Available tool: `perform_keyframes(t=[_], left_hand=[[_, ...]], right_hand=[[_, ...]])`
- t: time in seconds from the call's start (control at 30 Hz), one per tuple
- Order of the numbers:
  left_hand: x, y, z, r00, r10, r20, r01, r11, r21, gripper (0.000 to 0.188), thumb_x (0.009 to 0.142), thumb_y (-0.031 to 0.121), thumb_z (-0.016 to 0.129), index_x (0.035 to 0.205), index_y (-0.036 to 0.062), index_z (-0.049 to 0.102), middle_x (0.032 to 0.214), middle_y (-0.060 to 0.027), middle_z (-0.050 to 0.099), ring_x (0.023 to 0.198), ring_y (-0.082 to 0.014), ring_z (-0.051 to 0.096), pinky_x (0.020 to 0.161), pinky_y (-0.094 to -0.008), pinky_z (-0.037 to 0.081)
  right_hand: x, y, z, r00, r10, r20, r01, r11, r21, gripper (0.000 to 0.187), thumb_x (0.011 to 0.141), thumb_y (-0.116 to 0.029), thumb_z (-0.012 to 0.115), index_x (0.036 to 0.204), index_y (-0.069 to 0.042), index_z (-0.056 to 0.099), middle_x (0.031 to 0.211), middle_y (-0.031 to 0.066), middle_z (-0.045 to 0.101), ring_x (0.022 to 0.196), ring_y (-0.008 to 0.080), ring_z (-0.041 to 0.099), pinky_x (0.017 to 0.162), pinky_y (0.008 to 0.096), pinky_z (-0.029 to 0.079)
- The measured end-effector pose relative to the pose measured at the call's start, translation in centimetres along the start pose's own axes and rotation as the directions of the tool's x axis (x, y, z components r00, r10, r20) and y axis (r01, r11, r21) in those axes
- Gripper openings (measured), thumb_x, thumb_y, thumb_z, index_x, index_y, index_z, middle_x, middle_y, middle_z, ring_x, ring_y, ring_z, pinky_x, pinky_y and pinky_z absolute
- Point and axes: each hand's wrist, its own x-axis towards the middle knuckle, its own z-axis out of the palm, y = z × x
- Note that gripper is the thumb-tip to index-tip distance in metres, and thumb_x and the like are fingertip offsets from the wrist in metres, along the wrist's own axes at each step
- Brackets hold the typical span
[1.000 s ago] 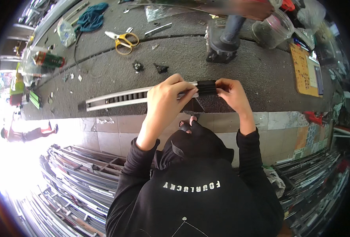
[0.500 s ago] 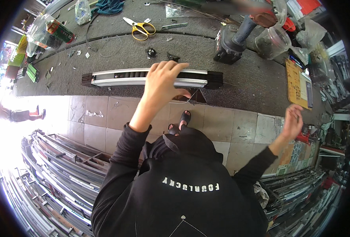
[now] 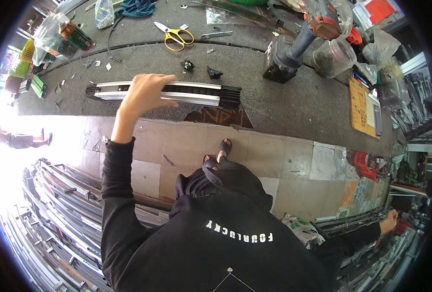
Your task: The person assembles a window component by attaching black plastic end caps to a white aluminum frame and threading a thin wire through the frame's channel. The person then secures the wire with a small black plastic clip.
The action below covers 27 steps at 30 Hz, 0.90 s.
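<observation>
My left hand (image 3: 145, 94) grips a long narrow assembly of silver aluminium profiles (image 3: 191, 98) with black ends and a dark ribbed middle, lying along the near edge of the workbench. Its fingers lie over the far side and the thumb is on the near side. Stretched far out to the right, my right hand (image 3: 388, 222) is small in view, beside stacked metal profiles; its fingers look curled, with nothing visible in them. Two small black pieces (image 3: 214, 72) lie beyond the assembly.
On the workbench (image 3: 294, 104) lie yellow-handled scissors (image 3: 175, 37), a cordless drill (image 3: 294, 51), a plastic tub (image 3: 334, 57), a yellow card (image 3: 362, 107) and a spray can (image 3: 76, 35). Racks of metal lengths (image 3: 65, 209) flank me on the floor. Another person's legs (image 3: 23, 140) show at far left.
The profile assembly has shifted left along the bench with my left hand on it. My right arm has swung outward and back, away from the bench.
</observation>
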Motion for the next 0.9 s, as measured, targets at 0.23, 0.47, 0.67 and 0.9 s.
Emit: perform_keyframes(t=[0.23, 0.47, 0.67, 0.9], left_hand=[[1.2, 10.7, 1.7, 0.881, 0.292, -0.372, -0.443, 0.785, -0.433, 0.062, 0.080, 0.025, 0.077, 0.137, 0.0099, 0.059, 0.134, -0.0124, 0.062, 0.125, -0.0330, 0.057, 0.107, -0.0463, 0.042], [7.2, 22.1, 11.6, 0.777, 0.406, -0.482, -0.585, 0.747, -0.315, 0.013, 0.088, 0.024, 0.065, 0.090, 0.0116, 0.067, 0.084, -0.0027, 0.061, 0.084, -0.0225, 0.065, 0.078, -0.0382, 0.051], [11.5, 30.2, 11.8, 0.751, 0.298, -0.589, -0.550, 0.776, -0.309, 0.016, 0.089, 0.025, 0.066, 0.086, 0.0095, 0.061, 0.078, -0.0049, 0.057, 0.064, -0.0245, 0.063, 0.060, -0.0393, 0.051], [12.7, 33.8, 8.9, 0.879, 0.078, -0.470, -0.282, 0.881, -0.381, 0.019, 0.092, 0.028, 0.066, 0.090, 0.0089, 0.066, 0.077, -0.0071, 0.060, 0.065, -0.0266, 0.067, 0.060, -0.0400, 0.052]], right_hand=[[0.1, -5.2, -0.2, 0.918, -0.394, -0.037, 0.114, 0.353, -0.928, 0.031, 0.089, -0.026, 0.065, 0.088, 0.003, 0.053, 0.086, 0.0079, 0.050, 0.081, 0.0212, 0.044, 0.083, 0.0319, 0.041], [8.5, -6.2, -3.1, 0.743, -0.656, 0.136, -0.009, -0.212, -0.977, 0.031, 0.094, -0.023, 0.054, 0.103, 0.004, 0.069, 0.085, 0.0212, 0.065, 0.065, 0.0288, 0.053, 0.063, 0.0430, 0.043], [11.8, -0.1, -2.5, 0.767, -0.623, 0.155, 0.270, 0.095, -0.958, 0.028, 0.093, -0.024, 0.061, 0.104, -0.002, 0.073, 0.095, 0.0176, 0.069, 0.083, 0.0299, 0.059, 0.076, 0.0431, 0.046], [16.8, 6.9, 0.6, 0.798, -0.533, 0.282, 0.458, 0.230, -0.859, 0.022, 0.095, -0.024, 0.064, 0.103, -0.008, 0.077, 0.105, 0.0149, 0.072, 0.101, 0.0309, 0.065, 0.093, 0.0442, 0.048]])
